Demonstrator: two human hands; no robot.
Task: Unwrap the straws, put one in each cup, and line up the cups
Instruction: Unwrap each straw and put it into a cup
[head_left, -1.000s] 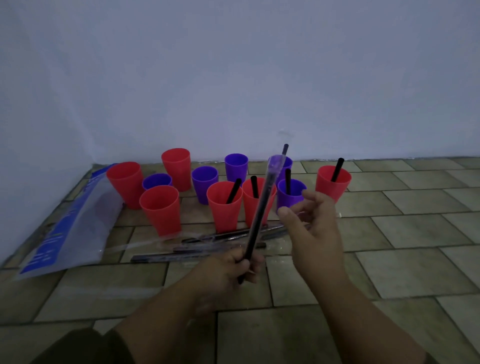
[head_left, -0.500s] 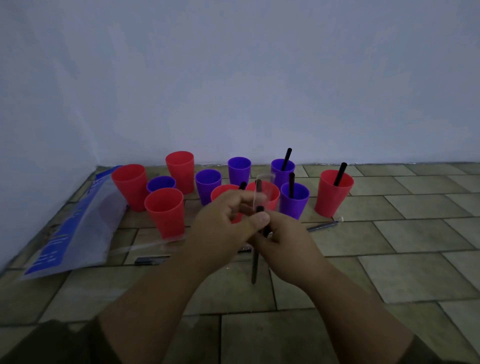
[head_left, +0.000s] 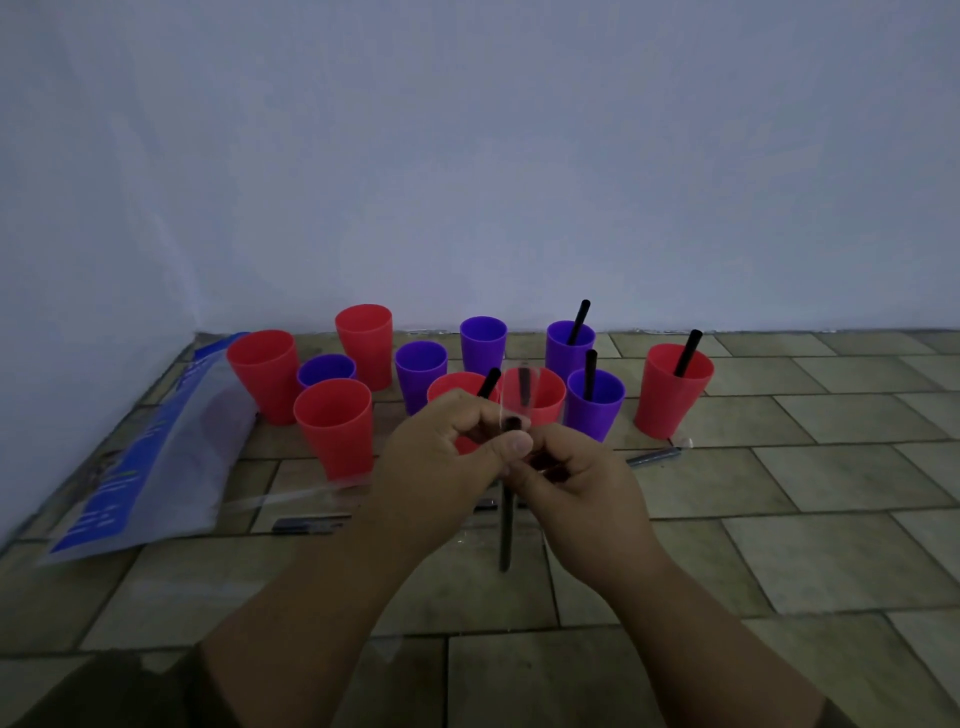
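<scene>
While upright between them, straw (head_left: 505, 525) (wrapper half off) in pinch of left hand (head_left: 441, 467) and right hand (head_left: 576, 483).

Cups (head_left: 336, 426) crowd the wall side; tiled floor (head_left: 810, 551) rightward seems open.

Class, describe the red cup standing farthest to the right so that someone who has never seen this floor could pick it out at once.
Start at the pale wall and drop to the cluster of red and purple cups on the tiled floor. Move to the right end of the cluster: the red cup stands there apart from the rest. Unlike the other red cups, it stands alone with a black straw leaning out of it.
</scene>
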